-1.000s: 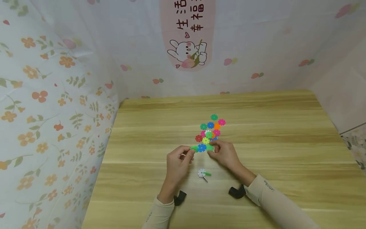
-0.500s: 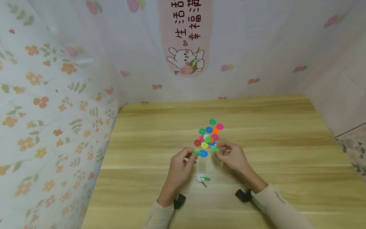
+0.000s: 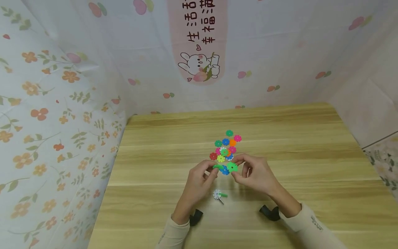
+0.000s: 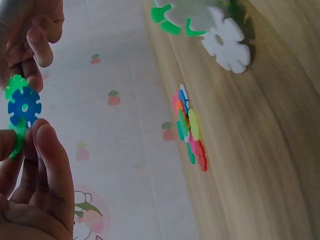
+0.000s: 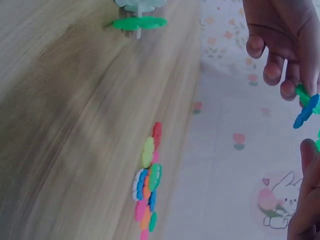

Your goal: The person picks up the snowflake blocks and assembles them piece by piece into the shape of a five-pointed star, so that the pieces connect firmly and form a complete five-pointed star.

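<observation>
My left hand [image 3: 200,178] pinches a green notched snowflake disc [image 3: 218,166], which is joined to a blue snowflake disc [image 3: 224,170]. From the right, my right hand [image 3: 256,174] pinches a second green snowflake disc [image 3: 232,167] by its edge, and it overlaps the blue one in the head view. In the left wrist view, the blue disc [image 4: 25,107] lies between the two green ones; whether the upper green disc [image 4: 15,85] is slotted in cannot be told. The right wrist view shows the blue disc [image 5: 306,112] nearly edge-on, at the frame's edge.
Beyond the hands, a loose cluster of several coloured snowflake discs [image 3: 226,142] lies on the wooden table [image 3: 149,152]. Nearer the person sits a joined piece of white and green discs [image 3: 217,194]. Floral cloth [image 3: 149,69] hangs at the back and left.
Half a second ago my right hand held its green disc apart, to the right of the blue one. Now that disc is back against or over the blue disc, turned more face-on.
</observation>
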Demonstrator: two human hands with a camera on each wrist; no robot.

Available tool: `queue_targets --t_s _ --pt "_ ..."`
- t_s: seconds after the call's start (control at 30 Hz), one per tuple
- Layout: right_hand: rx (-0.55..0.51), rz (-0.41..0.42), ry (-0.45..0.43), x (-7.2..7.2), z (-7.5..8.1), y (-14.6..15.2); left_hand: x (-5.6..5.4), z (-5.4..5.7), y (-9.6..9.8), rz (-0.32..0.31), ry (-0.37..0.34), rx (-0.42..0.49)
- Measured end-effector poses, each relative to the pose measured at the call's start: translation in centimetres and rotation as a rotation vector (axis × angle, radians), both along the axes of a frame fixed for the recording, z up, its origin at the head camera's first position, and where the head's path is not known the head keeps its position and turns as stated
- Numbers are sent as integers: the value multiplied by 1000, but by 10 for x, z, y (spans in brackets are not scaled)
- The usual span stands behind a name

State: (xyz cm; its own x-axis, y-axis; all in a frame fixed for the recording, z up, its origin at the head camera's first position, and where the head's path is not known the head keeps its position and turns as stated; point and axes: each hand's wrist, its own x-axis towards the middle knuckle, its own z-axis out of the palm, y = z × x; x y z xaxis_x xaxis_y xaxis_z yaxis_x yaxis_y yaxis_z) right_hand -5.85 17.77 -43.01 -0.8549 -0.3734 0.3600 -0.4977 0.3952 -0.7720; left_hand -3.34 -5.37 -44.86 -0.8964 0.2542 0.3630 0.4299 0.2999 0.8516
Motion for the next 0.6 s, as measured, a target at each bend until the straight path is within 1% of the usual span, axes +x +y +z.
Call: queue_targets --t_s 0.13,0.27,0.43,0.6 --pt "21 35 15 1 3 -2 1 2 0 -32 11 -9" --pt "18 56 23 2 3 -3 1 3 0 -51 10 -16" --pt "16 80 46 2 3 -3 1 3 0 -52 18 -25" --pt "22 108 54 1 3 -4 2 3 -1 -41 39 -54"
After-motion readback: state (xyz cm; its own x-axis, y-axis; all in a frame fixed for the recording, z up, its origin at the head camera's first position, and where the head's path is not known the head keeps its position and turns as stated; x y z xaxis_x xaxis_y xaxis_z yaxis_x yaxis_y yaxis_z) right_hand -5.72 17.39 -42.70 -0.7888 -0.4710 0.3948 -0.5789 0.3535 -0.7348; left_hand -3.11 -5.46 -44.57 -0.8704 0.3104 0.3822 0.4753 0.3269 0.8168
